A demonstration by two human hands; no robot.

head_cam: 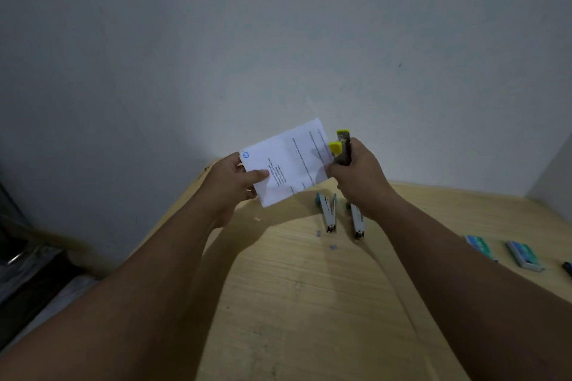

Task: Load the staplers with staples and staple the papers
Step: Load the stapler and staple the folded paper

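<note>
Two hands are held up above a light wooden table (309, 303), in front of a plain grey wall (278, 40). The left hand (230, 182) holds a white printed paper (288, 164) by its left end. The thumb lies flat on top of the paper and the other fingers are curled under it, so it is pinching the paper. The paper has lines of small black print and a little round blue mark near the left corner. It is tilted, with its right end higher. The right hand (356, 173) is wrapped tight around a yellow stapler (340, 145), which stands upright at the right edge of the paper. The yellow tip of the stapler touches that edge. Down on the table, just below the hands, lie two blue and white staplers side by side. The left stapler (328, 213) is in full view, and the right stapler (356, 223) is partly hidden behind the right wrist. A few tiny loose staples (332, 246) lie near them. Farther to the right, past the right arm, sit two green staple boxes, one (481, 247) beside the other (524, 255). A small dark thing (567, 267) peeks in at the right edge, too cut off to tell what it is.
</note>
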